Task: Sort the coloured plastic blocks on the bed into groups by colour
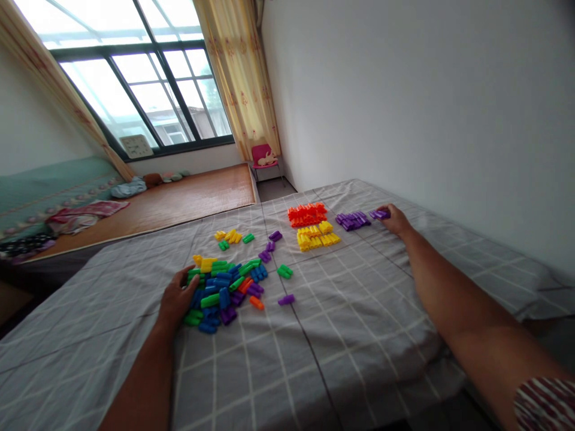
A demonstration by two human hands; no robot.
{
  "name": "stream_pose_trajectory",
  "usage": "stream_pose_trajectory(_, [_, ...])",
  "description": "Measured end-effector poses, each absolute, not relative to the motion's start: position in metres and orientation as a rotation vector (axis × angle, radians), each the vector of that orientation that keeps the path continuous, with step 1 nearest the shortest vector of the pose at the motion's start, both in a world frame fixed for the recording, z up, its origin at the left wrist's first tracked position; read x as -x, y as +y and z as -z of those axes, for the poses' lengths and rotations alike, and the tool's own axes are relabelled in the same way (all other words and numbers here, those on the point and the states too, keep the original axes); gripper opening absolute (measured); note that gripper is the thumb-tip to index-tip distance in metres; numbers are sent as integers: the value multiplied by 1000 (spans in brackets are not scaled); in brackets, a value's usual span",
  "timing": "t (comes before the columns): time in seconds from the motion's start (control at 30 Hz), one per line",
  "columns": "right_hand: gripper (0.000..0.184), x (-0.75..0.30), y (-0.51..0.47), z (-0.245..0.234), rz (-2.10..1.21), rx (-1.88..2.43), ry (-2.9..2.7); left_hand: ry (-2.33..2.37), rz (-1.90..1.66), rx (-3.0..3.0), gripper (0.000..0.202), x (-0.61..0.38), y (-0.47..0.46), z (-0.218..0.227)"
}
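Observation:
At the right, my right hand (396, 219) pinches a purple plastic piece (380, 214), small and tube-like, just above or on the cloth. Immediately left of it lies a row of purple pieces (353, 220). My left hand (176, 299) rests against the left edge of a mixed pile (223, 281) of blue, green, yellow, purple and orange pieces, thumb apart from the fingers. Some of its fingertips are hidden behind the pieces. Toward the middle, orange pieces (307, 214) are lined up in rows, with yellow pieces (318, 237) grouped in front of them.
Loose yellow pieces (229, 236), a green piece (284, 271) and a purple piece (286, 299) lie around the pile. All sit on a wrinkled grey checked cloth (359, 347). A white wall (404, 108) borders the right side. Beyond are a pink chair (264, 157) and a wooden platform (202, 191).

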State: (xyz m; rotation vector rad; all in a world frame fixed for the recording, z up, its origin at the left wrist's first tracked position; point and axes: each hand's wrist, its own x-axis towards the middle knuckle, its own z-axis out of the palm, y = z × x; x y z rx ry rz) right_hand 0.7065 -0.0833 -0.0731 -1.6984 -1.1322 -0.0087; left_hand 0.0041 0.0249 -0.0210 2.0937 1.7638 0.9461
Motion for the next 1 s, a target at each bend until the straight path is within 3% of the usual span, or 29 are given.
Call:
stream_pose_trajectory(0.3, [19,-707,-89,70,96,1834,-1226,1756,-962,-2105,64,-4,25,22])
stream_pose_trajectory(0.5, [35,-705,-81,69,264,1815,-1183,1747,-958,-2090,66,-2,28,25])
stream_pose_trajectory(0.67, [51,-699,-68,72,114,1789,-1304,1745,-977,-2095,62,-3,27,23])
stream_pose_trajectory(1.0, [50,-704,-81,71,-40,1866,-1311,1749,-958,-2065,66,-6,22,19])
